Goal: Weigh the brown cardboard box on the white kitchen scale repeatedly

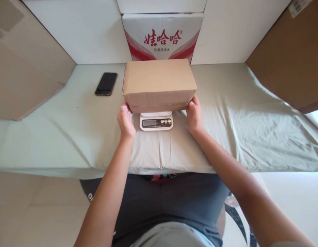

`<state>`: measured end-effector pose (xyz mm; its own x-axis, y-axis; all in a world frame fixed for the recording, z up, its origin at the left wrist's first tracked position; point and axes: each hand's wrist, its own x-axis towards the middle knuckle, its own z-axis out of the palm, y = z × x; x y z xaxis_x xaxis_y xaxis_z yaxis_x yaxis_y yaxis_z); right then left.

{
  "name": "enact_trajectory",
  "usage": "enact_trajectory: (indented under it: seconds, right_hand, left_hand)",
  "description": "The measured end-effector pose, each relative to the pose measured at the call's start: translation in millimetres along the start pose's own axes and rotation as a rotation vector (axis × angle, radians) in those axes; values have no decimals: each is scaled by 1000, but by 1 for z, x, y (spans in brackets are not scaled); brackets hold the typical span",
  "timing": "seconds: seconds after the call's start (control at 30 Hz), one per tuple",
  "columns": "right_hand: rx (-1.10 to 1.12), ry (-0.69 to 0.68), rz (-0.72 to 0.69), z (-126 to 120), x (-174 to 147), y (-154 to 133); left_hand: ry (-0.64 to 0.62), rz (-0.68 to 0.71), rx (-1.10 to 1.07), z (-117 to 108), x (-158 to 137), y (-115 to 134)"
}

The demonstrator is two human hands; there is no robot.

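Observation:
A brown cardboard box point(160, 77) sits on or just above a white kitchen scale point(156, 127); I cannot tell whether its weight rests there. The scale's dark display and round buttons face me, while its platform is mostly hidden under the box. At the box's lower left corner, my left hand point(126, 120) grips the side, fingers partly behind it. My right hand point(194, 113) holds the lower right corner in the same way, its fingertips tucked beneath the edge.
A black phone point(106, 84) lies left of the box on the pale green cloth point(71, 137). Behind stands a white and red carton point(162, 25) with Chinese lettering. Large cardboard boxes flank the surface at left point(25, 65) and right point(293, 61).

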<state>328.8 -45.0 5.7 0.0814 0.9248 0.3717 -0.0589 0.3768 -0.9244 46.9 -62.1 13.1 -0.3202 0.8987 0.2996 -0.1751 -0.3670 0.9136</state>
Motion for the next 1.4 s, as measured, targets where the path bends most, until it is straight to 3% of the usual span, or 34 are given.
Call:
enact_trajectory:
  seconds: [0.7, 1.23, 1.4]
  right_hand:
    - [-5, -19, -39, 3, -2, -1]
    - [19, 0, 29, 9, -8, -17]
    - [-35, -40, -35, 9, -7, -19]
  left_hand:
    - [2, -18, 12, 1, -1, 2]
    - [2, -8, 27, 4, -3, 5]
    - [6, 1, 8, 5, -3, 6]
